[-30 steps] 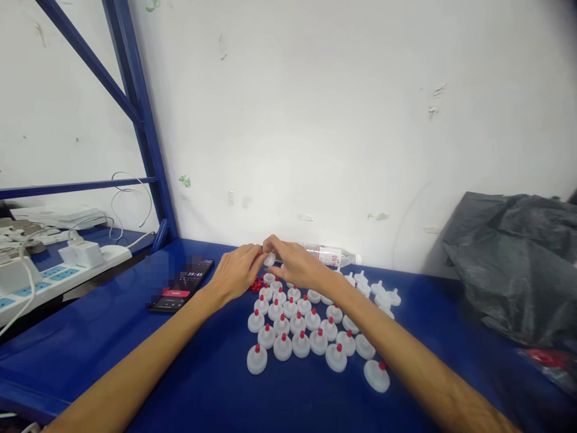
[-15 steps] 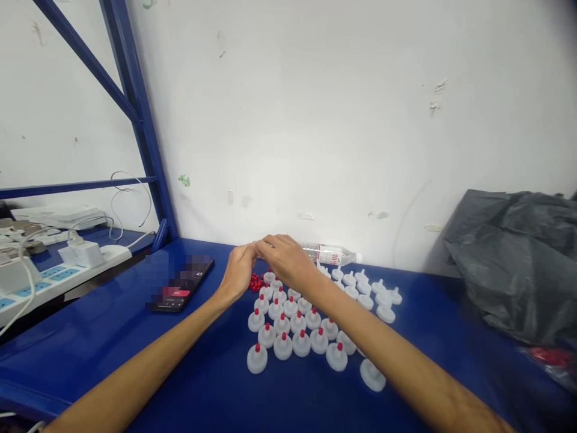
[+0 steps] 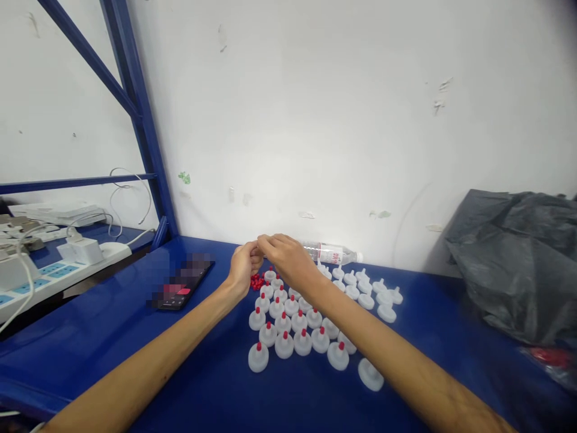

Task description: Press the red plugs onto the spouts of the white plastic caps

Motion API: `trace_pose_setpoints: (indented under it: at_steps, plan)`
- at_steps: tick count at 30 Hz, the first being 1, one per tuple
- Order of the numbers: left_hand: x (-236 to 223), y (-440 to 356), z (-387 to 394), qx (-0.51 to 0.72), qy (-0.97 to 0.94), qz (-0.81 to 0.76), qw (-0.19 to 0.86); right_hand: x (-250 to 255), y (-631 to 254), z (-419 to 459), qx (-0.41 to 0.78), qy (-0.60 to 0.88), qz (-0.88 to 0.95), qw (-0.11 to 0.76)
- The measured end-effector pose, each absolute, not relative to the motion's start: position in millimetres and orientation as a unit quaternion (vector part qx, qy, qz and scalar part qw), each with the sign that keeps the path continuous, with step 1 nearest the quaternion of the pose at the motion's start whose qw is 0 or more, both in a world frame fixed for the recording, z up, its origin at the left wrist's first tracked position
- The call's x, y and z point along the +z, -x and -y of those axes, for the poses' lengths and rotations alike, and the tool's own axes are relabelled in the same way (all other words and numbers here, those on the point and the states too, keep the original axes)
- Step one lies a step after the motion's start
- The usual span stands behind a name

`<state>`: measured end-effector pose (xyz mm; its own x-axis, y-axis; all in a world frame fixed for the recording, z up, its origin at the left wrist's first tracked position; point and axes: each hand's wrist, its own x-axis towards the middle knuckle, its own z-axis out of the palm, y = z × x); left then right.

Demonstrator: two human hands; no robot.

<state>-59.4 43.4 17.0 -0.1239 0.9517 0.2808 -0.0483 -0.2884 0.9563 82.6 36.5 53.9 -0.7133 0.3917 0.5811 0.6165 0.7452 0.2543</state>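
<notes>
My left hand [image 3: 243, 263] and my right hand [image 3: 285, 257] meet fingertip to fingertip over the back of the blue table [image 3: 216, 373]. Both are closed in a pinch, and whatever they hold is hidden by the fingers. Just below them lies a small heap of red tips [image 3: 256, 281]. In front stand several white nozzle caps with red tips [image 3: 283, 344], upright in loose rows. My right forearm passes over some of them. To the right are several white nozzle caps without red tips [image 3: 386, 313], some upright and some tilted. One white cap [image 3: 370, 375] sits apart near the front.
A clear plastic bottle [image 3: 336, 255] lies on its side along the wall. A black phone [image 3: 184, 285] rests at the left. Farther left are a white power strip [image 3: 58, 273] and a blue metal frame [image 3: 144, 138]. A dark plastic bag [image 3: 518, 264] stands at the right.
My hands stay together in nearly the same spot, with the fingers shifted slightly and my left fingers curled more into view. The phone's screen has dimmed. The caps have not moved on the table.
</notes>
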Motion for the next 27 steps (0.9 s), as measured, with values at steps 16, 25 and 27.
trace_pose_setpoints:
  at_steps: [16,25,27]
  plan:
    - [21,54,-29,0.655,-0.571,-0.420,0.263,64,-92,-36,-0.144,0.301,0.891,0.308]
    - [25,94,-36,0.559,-0.648,-0.498,0.139,87,-188,-82,-0.130,0.456,0.791,0.388]
    - [20,98,-42,0.502,-0.677,-0.530,0.095,86,-184,-83,-0.117,0.449,0.795,0.391]
